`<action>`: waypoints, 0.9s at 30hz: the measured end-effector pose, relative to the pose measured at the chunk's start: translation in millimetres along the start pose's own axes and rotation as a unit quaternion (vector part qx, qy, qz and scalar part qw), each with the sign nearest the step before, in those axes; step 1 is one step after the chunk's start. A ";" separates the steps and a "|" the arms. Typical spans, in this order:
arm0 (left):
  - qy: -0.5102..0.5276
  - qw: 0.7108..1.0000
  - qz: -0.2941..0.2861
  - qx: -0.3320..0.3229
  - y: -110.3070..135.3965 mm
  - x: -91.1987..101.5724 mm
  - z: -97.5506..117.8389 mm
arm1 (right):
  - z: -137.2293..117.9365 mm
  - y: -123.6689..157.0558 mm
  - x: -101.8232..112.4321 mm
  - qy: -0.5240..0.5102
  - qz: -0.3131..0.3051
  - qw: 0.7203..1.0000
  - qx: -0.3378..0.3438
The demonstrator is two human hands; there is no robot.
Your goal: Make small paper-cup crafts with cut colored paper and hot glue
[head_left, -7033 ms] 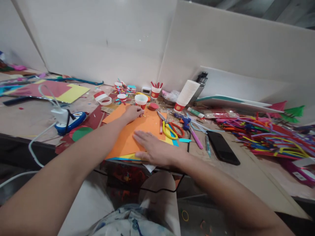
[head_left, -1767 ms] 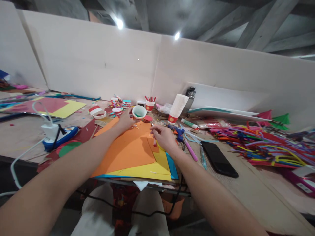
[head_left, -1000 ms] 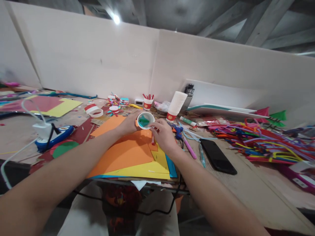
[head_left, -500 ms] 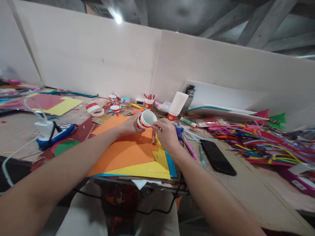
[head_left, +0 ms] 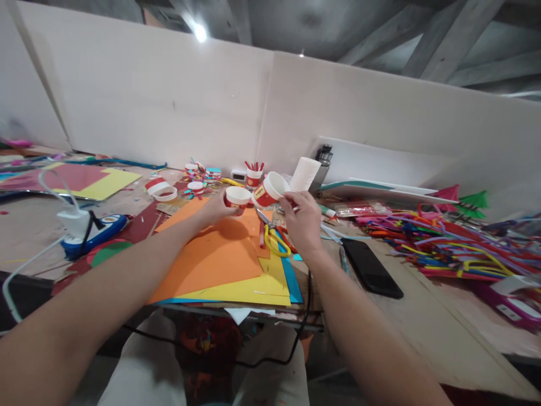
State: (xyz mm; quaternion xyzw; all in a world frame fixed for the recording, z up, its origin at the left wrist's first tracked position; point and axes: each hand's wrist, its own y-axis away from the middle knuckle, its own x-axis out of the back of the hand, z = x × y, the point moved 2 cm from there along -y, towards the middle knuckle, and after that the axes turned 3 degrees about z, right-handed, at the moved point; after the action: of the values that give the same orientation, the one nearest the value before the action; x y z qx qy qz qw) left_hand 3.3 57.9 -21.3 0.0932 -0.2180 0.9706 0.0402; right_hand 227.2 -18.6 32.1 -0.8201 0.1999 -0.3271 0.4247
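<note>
My left hand (head_left: 218, 207) is closed round a short red-and-white paper cup (head_left: 238, 197), its mouth facing up. Pinched at the rim by my right hand (head_left: 302, 217) is a second, taller-looking paper cup (head_left: 268, 190), tilted with its mouth up and to the right. The two cups are close together over orange paper sheets (head_left: 215, 254). Scissors with yellow handles (head_left: 279, 245) lie below the right-hand cup. Behind my right hand leans a stack of white paper cups (head_left: 305, 173), its lower end hidden.
A phone (head_left: 372, 268) and a heap of coloured pipe cleaners (head_left: 452, 242) lie to the right. At left are a blue-and-white device (head_left: 95, 234) with a cable and cut cup rings (head_left: 164, 193). A cup of red sticks (head_left: 254, 176) stands near the wall.
The cup that was nested in the other has been pulled out by my right hand, up and to the right. My left hand kept the other cup and shifted slightly left.
</note>
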 end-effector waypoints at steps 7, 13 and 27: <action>0.203 0.970 0.112 0.080 -5.8 8.6 2.6 | 15.0 -9.4 14.1 0.053 0.034 0.997 -0.043; 0.181 0.972 0.143 0.051 -9.1 10.6 -6.2 | 30.4 -9.7 3.4 0.094 0.003 0.993 -0.068; 0.133 0.976 0.173 0.025 -10.2 9.1 -6.4 | 47.5 -62.5 -75.2 0.264 -0.175 0.943 -0.106</action>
State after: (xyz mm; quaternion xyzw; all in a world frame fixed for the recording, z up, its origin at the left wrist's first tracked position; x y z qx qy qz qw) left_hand -5.5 70.2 -20.9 -0.0745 -0.1991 0.9717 -0.1026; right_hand 210.8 88.8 36.0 -0.7665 0.1913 -0.5782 0.2037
